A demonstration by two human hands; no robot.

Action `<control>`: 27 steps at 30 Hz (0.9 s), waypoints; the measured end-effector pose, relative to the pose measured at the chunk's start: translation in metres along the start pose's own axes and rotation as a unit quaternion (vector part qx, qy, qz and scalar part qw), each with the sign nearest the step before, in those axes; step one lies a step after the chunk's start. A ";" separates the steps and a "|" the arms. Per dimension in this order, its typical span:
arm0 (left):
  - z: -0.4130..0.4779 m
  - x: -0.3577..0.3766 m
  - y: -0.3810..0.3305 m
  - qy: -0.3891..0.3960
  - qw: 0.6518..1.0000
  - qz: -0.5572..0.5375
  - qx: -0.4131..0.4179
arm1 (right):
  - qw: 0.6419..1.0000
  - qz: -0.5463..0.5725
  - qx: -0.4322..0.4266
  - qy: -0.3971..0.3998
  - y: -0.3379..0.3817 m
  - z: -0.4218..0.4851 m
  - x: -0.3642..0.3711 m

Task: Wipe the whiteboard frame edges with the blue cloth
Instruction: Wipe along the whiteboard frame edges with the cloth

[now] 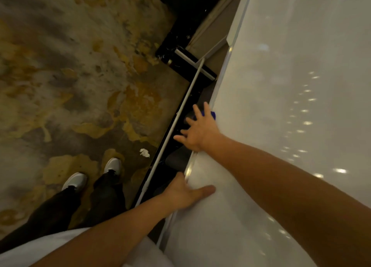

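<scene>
The whiteboard (pixel 281 126) fills the right side, seen steeply from above, with its silver frame edge (pixel 188 169) running down its left side. My right hand (pixel 197 130) reaches over that edge, fingers spread, pressing the blue cloth (pixel 212 115) against the frame; only a small corner of the cloth shows past the fingers. My left hand (pixel 186 193) rests lower on the same edge, thumb lying on the board surface, fingers wrapped behind the frame and hidden.
A thin white rail (pixel 180 114) runs parallel to the board just left of it. Dark stand parts (pixel 180 60) sit below. My white shoes (pixel 94 173) stand on patterned carpet, near a crumpled white scrap (pixel 145 152).
</scene>
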State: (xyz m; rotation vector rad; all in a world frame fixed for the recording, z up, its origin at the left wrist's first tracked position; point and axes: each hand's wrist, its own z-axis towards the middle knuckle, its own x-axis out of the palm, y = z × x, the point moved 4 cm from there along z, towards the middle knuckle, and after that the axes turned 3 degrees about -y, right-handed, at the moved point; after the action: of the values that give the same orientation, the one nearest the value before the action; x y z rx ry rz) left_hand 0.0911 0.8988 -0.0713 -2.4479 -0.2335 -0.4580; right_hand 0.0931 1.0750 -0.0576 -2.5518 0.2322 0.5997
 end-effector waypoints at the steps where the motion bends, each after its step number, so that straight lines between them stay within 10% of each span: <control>1: 0.006 0.000 -0.006 -0.003 1.000 -0.004 0.013 | 0.999 -0.002 -0.033 0.002 0.016 -0.007 0.004; 5: 0.019 0.008 -0.021 0.003 1.000 -0.013 0.028 | 0.996 0.008 -0.088 -0.006 0.012 -0.019 0.013; 11: 0.041 0.008 -0.030 -0.033 0.999 -0.003 -0.010 | 0.997 0.018 0.061 -0.047 -0.098 0.019 -0.002; 19: 0.065 0.019 -0.067 -0.010 0.998 0.033 0.052 | 0.997 0.014 -0.079 -0.011 -0.025 0.012 0.022; 27: 0.092 0.010 -0.102 0.059 0.994 0.088 -0.012 | 0.995 0.007 0.099 -0.018 -0.178 0.063 -0.007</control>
State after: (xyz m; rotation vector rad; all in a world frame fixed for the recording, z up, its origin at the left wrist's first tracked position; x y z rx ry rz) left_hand 0.0972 1.0361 -0.0789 -2.4281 0.0377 -0.5274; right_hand 0.1124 1.2604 -0.0255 -2.3484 0.2823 0.5966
